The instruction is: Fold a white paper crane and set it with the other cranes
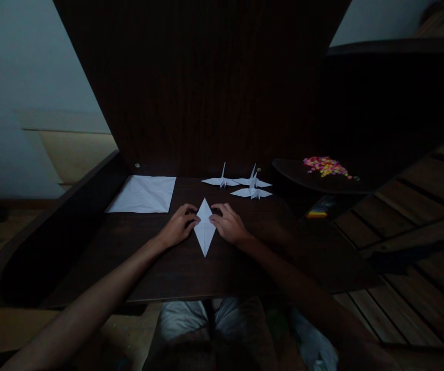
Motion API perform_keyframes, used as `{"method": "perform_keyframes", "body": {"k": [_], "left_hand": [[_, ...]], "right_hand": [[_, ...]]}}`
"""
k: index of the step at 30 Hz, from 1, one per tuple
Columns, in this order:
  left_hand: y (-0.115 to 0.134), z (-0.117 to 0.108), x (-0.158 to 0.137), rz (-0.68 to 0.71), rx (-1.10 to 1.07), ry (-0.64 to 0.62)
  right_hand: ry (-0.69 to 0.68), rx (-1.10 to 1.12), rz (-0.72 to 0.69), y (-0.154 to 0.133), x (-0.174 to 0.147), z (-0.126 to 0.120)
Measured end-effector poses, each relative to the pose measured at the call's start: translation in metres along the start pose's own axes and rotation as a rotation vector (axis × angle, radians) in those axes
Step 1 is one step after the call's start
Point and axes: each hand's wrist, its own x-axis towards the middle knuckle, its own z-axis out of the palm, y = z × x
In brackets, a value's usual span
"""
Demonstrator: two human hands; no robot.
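A white sheet of paper folded into a long diamond [205,232] lies on the dark desk, one point towards me and a crease down its middle. My left hand [181,224] pinches its left corner between thumb and fingers. At the opposite corner, my right hand [228,222] grips the right edge in the same way. Just beyond the diamond stand three folded paper cranes, among them a left crane [222,181] and a front crane [251,193]. Left of my hands rests a square stack of creased white paper [144,195].
Small bright pink and yellow pieces [326,166] are heaped on a rounded dark shelf [302,178] at the right. A tall dark panel [206,93] rises behind the desk [160,273]. A raised side board [51,232] bounds the left, and wooden slats [418,247] lie at the right.
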Motion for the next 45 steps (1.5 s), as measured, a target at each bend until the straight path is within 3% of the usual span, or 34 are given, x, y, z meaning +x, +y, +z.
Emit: {"method": "perform_keyframes", "body": {"k": [10,16,22,29,39,45], "left_hand": [[-0.011,-0.006,0.016,-0.194,0.063,-0.065],[-0.012,-0.002,0.023,-0.242,0.114,0.000],[-0.008,-0.003,0.023,-0.163,0.110,-0.027],[-0.007,-0.009,0.015,0.033,0.189,-0.053],[0.001,0.003,0.011,0.024,0.297,-0.094],[0.002,0.004,0.012,0.013,0.202,-0.086]], "right_hand": [[-0.052,-0.002,0.162,0.011,0.009,-0.009],[-0.072,0.082,-0.024,0.016,0.016,-0.016],[-0.216,0.032,-0.009,0.011,0.018,-0.014],[-0.146,-0.067,0.072,0.001,0.019,-0.011],[-0.195,0.034,0.200,-0.002,0.027,-0.003],[-0.206,0.137,0.164,0.002,0.025,-0.002]]}}
